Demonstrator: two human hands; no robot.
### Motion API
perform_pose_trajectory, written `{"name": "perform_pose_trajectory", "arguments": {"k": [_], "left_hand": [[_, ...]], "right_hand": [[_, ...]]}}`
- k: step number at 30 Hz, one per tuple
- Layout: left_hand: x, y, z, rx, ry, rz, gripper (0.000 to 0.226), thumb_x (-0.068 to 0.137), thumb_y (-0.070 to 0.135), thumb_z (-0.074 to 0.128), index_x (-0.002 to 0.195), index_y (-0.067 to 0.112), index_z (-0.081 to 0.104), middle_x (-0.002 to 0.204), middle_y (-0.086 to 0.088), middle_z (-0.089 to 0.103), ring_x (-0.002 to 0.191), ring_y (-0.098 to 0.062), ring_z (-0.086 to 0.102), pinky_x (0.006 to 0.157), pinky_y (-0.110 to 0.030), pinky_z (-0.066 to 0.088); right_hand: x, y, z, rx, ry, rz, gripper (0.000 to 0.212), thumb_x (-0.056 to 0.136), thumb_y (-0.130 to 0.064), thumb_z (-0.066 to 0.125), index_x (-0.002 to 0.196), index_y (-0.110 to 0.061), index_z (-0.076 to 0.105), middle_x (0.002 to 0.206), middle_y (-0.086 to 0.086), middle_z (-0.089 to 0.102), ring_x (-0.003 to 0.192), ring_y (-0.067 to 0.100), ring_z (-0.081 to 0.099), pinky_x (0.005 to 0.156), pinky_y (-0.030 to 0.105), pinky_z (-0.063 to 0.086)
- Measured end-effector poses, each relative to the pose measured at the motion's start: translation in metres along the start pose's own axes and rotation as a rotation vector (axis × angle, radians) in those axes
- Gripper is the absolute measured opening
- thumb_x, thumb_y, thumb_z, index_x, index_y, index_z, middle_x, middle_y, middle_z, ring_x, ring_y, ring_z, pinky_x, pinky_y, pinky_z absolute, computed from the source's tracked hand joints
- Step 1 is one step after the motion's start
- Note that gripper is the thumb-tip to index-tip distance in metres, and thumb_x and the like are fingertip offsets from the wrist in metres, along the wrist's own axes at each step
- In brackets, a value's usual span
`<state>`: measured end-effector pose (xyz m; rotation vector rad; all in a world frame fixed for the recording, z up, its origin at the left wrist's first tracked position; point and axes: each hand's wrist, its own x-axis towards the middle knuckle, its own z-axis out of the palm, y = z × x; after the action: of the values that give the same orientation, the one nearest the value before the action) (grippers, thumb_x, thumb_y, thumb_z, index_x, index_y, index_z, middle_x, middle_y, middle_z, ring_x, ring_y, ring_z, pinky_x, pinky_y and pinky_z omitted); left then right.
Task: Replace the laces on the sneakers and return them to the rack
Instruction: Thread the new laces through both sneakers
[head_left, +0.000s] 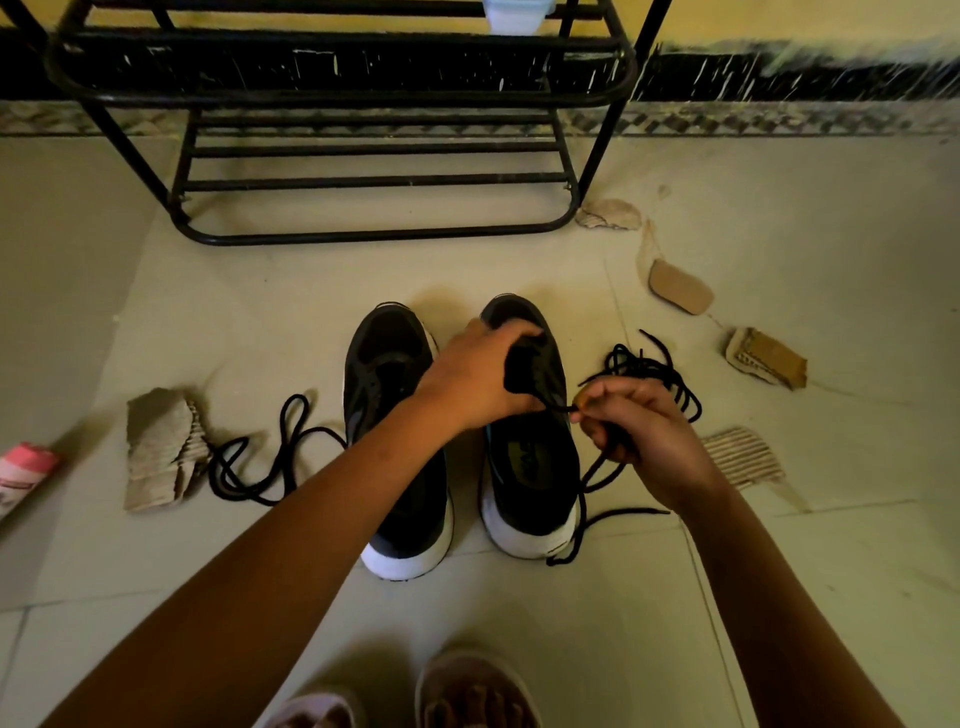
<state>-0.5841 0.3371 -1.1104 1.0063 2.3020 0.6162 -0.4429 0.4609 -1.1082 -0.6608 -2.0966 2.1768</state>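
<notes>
Down on smooth tiles (519, 623) sit two black sneakers (395, 467) with thick white soles, side by side. My left hand (483, 374) grips the right one's top; my right hand (641, 436) pinches a thin black lace (628, 512). Beyond stands the metal rack (363, 182).

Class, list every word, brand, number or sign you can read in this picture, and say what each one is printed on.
No text here is clear enough to read.
On the sneaker under the hands: an insole mark, too blurred to read.
On the pink object at the left edge: any print is too blurred to read.
</notes>
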Motion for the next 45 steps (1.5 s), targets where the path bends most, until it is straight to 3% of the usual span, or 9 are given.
{"name": "perform_pose_trajectory", "arguments": {"k": [3, 8, 14, 21, 27, 30, 37, 43, 45], "left_hand": [[-0.001, 0.006, -0.004, 0.05, 0.028, 0.185, 0.03, 0.077, 0.03, 0.073, 0.107, 0.031, 0.068, 0.12, -0.001, 0.047, 0.116, -0.019, 0.041, 0.096, -0.03, 0.036], [-0.005, -0.002, -0.025, 0.02, -0.254, 0.21, 0.018, 0.078, 0.019, 0.074, 0.095, 0.016, 0.075, 0.1, 0.001, 0.06, 0.078, -0.003, 0.054, 0.066, -0.003, 0.037], [-0.001, -0.01, -0.039, 0.015, -0.473, 0.185, 0.016, 0.075, 0.025, 0.077, 0.091, 0.026, 0.075, 0.094, 0.01, 0.065, 0.084, -0.002, 0.06, 0.085, -0.028, 0.049], [-0.008, -0.002, -0.039, 0.106, -0.762, 0.08, 0.026, 0.079, 0.034, 0.071, 0.105, 0.029, 0.071, 0.076, 0.033, 0.062, 0.084, 0.007, 0.059, 0.085, -0.019, 0.047], [-0.01, -0.003, -0.034, 0.114, -0.803, -0.01, 0.033, 0.083, 0.043, 0.063, 0.112, 0.026, 0.069, 0.109, 0.0, 0.067, 0.08, -0.008, 0.056, 0.069, -0.02, 0.046], [-0.011, -0.003, -0.033, 0.087, -0.811, -0.045, 0.035, 0.085, 0.042, 0.062, 0.113, 0.023, 0.068, 0.098, -0.001, 0.067, 0.075, -0.007, 0.054, 0.068, -0.02, 0.045], [-0.011, -0.002, -0.034, 0.007, -0.733, -0.05, 0.029, 0.089, 0.037, 0.059, 0.106, 0.016, 0.07, 0.07, 0.004, 0.057, 0.063, -0.008, 0.05, 0.056, -0.02, 0.038], [0.002, 0.003, -0.037, -0.326, 0.099, -0.017, 0.033, 0.081, 0.037, 0.069, 0.109, 0.025, 0.056, 0.08, 0.002, 0.06, 0.067, -0.008, 0.054, 0.059, -0.02, 0.039], [0.007, 0.01, -0.041, -0.421, 0.095, 0.051, 0.049, 0.082, 0.032, 0.069, 0.127, 0.029, 0.049, 0.071, 0.004, 0.062, 0.061, -0.008, 0.056, 0.059, -0.02, 0.043]], "right_hand": [[-0.002, -0.009, -0.001, -0.044, -0.13, 0.076, 0.021, 0.077, -0.021, 0.055, 0.064, -0.018, 0.071, 0.049, 0.001, 0.053, 0.04, 0.009, 0.037, 0.036, 0.016, 0.024], [-0.003, -0.015, -0.007, -0.262, -0.137, 0.468, 0.041, 0.1, -0.025, 0.041, 0.077, -0.002, 0.066, 0.061, 0.013, 0.064, 0.034, 0.011, 0.033, 0.034, 0.017, 0.022], [-0.005, -0.008, 0.007, -0.771, -0.264, 0.636, 0.055, 0.085, -0.058, 0.054, 0.073, -0.006, 0.069, 0.057, -0.001, 0.067, 0.034, 0.005, 0.038, 0.039, 0.015, 0.031], [0.002, -0.005, 0.012, -1.143, -0.224, 0.451, 0.038, 0.086, -0.039, 0.063, 0.057, -0.013, 0.065, 0.057, 0.0, 0.064, 0.059, 0.014, 0.061, 0.076, 0.034, 0.054], [-0.001, -0.028, 0.001, -0.974, -0.124, 0.283, 0.028, 0.089, -0.038, 0.06, 0.066, -0.026, 0.069, 0.079, -0.001, 0.067, 0.077, 0.012, 0.061, 0.074, 0.027, 0.046], [-0.004, -0.043, -0.001, -0.809, 0.056, 0.111, 0.028, 0.092, -0.036, 0.056, 0.071, -0.022, 0.068, 0.07, -0.001, 0.059, 0.066, 0.001, 0.053, 0.062, 0.014, 0.037], [0.001, -0.078, 0.001, 0.128, 0.283, 0.05, 0.026, 0.099, -0.023, 0.044, 0.078, -0.012, 0.057, 0.054, -0.003, 0.058, 0.053, 0.012, 0.059, 0.052, 0.022, 0.048], [0.006, -0.09, 0.003, 0.005, 0.312, -0.036, 0.026, 0.099, -0.027, 0.045, 0.079, -0.017, 0.059, 0.05, -0.008, 0.044, 0.046, 0.008, 0.034, 0.045, 0.019, 0.027], [0.009, -0.091, 0.008, -0.012, 0.296, -0.051, 0.027, 0.098, -0.027, 0.046, 0.077, -0.017, 0.059, 0.049, -0.008, 0.043, 0.045, 0.008, 0.031, 0.044, 0.019, 0.026]]}}
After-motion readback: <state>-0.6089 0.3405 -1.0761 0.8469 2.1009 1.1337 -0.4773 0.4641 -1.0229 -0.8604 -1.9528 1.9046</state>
